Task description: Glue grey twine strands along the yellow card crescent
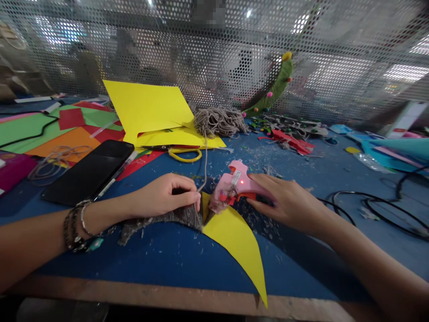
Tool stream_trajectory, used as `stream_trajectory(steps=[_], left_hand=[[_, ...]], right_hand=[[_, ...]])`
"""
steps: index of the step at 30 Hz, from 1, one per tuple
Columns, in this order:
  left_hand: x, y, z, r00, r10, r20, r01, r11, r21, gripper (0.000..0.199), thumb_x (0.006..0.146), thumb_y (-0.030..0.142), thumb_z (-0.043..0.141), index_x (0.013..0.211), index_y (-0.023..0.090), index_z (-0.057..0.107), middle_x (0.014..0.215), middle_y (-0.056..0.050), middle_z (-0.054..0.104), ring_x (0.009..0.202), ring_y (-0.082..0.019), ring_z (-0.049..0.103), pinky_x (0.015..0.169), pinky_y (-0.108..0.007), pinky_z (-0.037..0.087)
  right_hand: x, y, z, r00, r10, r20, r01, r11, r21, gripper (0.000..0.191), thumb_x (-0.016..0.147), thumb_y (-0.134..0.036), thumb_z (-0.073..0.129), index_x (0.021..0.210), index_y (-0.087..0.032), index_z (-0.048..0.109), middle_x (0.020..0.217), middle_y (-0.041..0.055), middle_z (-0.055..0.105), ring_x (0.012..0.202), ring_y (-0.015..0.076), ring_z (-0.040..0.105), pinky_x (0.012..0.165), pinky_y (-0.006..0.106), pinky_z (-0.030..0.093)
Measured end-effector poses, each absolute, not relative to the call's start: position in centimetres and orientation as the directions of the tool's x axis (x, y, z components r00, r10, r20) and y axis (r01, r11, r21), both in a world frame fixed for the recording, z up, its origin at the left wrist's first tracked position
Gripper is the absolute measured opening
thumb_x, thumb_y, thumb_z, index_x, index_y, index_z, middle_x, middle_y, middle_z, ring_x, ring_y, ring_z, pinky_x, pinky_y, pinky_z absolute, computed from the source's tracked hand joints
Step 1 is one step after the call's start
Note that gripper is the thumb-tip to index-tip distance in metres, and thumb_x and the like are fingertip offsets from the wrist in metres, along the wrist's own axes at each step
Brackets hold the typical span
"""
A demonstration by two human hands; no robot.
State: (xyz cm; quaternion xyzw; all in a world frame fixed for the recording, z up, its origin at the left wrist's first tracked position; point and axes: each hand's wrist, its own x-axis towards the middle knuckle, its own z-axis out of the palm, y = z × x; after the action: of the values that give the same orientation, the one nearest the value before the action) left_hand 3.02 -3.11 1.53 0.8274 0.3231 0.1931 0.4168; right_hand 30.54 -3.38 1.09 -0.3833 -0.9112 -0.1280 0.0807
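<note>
Pink with an orange trigger, a hot glue gun (238,182) lies in the grip of my right hand (284,203), its small red light lit. Its nozzle points down at a curved, tapering piece of yellow paper (236,237). Grey yarn is wound in close rows round the left part of that piece (177,218). With fingers closed, my left hand (167,194) pinches the yarn at the last rows, beside the nozzle. A loose strand (205,161) runs from there up to a tangled grey yarn bundle (219,121). The fingertips partly cover the wound edge.
Yellow-handled scissors (185,155) lie under yellow card (150,107). A black phone (90,172) rests at left near coloured paper sheets (30,127). Black cable (372,210) coils at right. A perforated metal screen (214,58) stands behind, with a decorated green shape (281,85) against it.
</note>
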Motion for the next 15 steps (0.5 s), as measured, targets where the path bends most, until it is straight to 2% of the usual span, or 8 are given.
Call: stream_trajectory(steps=[9,15], left_hand=[[2.97,-3.12,1.48,0.72,0.691,0.058,0.363,-0.447,0.818,0.027,0.085,0.024,0.043,0.065,0.016,0.06,0.068,0.004,0.058,0.059,-0.007,0.049,0.06,-0.017,0.035],[2.95,-3.14,1.55,0.723,0.689,0.046,0.371,-0.444,0.815,0.026,0.085,0.023,0.043,0.066,0.015,0.06,0.068,0.004,0.056,0.061,-0.006,0.049,0.061,-0.016,0.035]], right_hand=[[30.29,-3.52,1.32,-0.716,0.65,0.253,0.695,0.696,0.181,0.037,0.086,-0.041,0.036,0.105,-0.013,0.051,0.092,0.0118,0.065,0.076,0.0193,0.064,0.06,0.027,0.048],[30.33,-3.4,1.23,-0.696,0.67,0.257,0.716,0.673,0.185,0.034,0.086,-0.04,0.036,0.103,-0.014,0.05,0.095,0.0118,0.065,0.079,0.0204,0.063,0.06,0.028,0.049]])
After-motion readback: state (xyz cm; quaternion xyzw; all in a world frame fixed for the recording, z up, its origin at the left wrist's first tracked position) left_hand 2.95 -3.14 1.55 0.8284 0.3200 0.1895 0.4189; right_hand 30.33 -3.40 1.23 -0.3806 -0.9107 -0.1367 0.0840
